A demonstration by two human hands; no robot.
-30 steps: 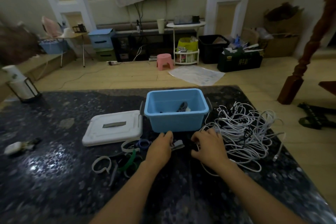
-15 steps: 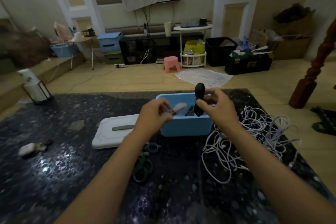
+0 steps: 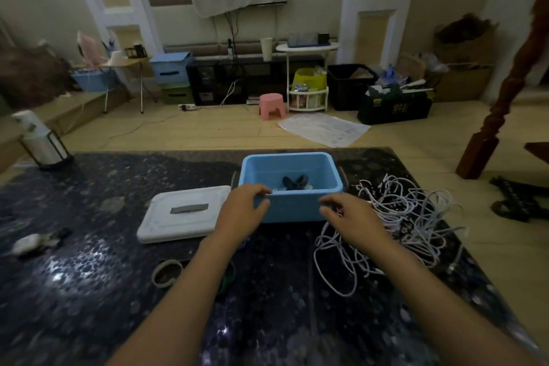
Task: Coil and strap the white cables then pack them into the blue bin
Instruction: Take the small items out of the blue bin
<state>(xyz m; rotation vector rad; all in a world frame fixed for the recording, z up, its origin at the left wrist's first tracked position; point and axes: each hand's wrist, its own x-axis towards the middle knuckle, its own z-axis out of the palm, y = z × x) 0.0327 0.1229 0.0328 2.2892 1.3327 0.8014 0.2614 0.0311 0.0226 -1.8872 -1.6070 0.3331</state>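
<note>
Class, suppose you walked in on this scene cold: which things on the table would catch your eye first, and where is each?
The blue bin stands open mid-table, something dark lying inside. Right of it sprawls a tangled heap of white cables, not yet coiled. The bin's white lid lies flat to its left, and both hands hover before the bin, the left hand at its near rim, the right hand by the cables.

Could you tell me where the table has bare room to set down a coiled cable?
Bare: near edge between the forearms, and left between the white lid and paper-towel holder. Crowded: white cables right of the blue bin.
</note>
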